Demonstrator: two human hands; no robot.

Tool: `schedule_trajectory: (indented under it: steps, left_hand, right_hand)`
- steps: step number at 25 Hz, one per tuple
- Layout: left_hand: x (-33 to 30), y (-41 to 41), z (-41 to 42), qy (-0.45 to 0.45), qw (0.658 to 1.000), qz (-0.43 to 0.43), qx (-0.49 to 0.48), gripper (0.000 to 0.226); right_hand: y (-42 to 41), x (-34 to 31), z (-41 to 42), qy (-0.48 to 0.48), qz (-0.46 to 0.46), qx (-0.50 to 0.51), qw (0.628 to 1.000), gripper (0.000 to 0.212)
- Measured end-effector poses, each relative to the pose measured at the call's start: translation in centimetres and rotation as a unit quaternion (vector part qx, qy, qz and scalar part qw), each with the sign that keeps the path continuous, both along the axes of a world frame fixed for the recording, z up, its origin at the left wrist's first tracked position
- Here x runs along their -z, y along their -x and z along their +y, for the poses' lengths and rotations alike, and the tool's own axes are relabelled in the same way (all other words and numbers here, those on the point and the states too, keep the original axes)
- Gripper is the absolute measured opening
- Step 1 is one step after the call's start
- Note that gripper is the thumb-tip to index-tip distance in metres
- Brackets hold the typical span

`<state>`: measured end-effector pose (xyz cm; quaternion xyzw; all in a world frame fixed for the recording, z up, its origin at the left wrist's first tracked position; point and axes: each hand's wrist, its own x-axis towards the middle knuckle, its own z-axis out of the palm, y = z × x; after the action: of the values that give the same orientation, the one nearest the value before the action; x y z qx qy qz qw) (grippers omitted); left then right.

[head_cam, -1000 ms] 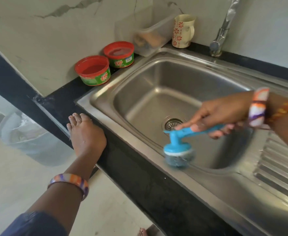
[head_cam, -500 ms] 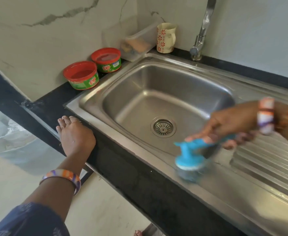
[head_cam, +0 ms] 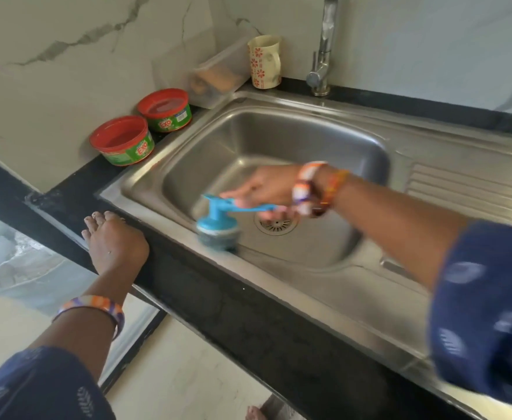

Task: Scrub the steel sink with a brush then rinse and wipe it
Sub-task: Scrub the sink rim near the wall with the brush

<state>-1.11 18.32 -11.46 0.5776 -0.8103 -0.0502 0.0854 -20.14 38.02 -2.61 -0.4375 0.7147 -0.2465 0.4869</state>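
right hand [head_cam: 268, 186]: I'm gripping the blue brush [head_cam: 218, 227] by its handle, fingers curled round it
brush: it's pressing on the sink [head_cam: 294, 137]'s near rim, beside the drain [head_cam: 276, 224]
left hand [head_cam: 115, 242]: I'm resting it flat, fingers straight, on the black counter edge [head_cam: 66, 195] left of the sink

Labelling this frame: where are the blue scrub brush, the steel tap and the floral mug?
Blue plastic scrub brush [head_cam: 216, 221], head view, round blue head.
Steel tap [head_cam: 321, 71], head view, lower stem.
Cream floral mug [head_cam: 263, 63], head view, side wall.
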Motion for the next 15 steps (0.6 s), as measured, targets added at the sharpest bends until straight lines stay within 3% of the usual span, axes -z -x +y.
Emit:
schedule_trajectory:
  steps: [5, 8, 11, 15]
  left_hand:
    - [0.2, 0.3, 0.4, -0.014, 0.999, 0.033, -0.020, 0.047]
    - [-0.1, 0.3, 0.6, -0.025, 0.998, 0.050, -0.028, 0.048]
    - [0.2, -0.2, 0.2, -0.036, 0.999, 0.032, 0.000, 0.045]
    - [-0.7, 0.1, -3.2, -0.048, 0.994, 0.019, 0.094, 0.034]
  right_hand:
    - [2.0, -3.4, 12.1, -0.204, -0.044, -0.008, 0.978, 0.034]
    - [0.1, -2.4, 8.6, -0.069, 0.028, -0.011, 0.997, 0.037]
    - [-2.7, 0.4, -1.9, 0.083, 0.129, -0.011, 0.988, 0.040]
    - [-4.8, 2.2, -14.8, 0.138, 0.178, 0.043, 0.973, 0.041]
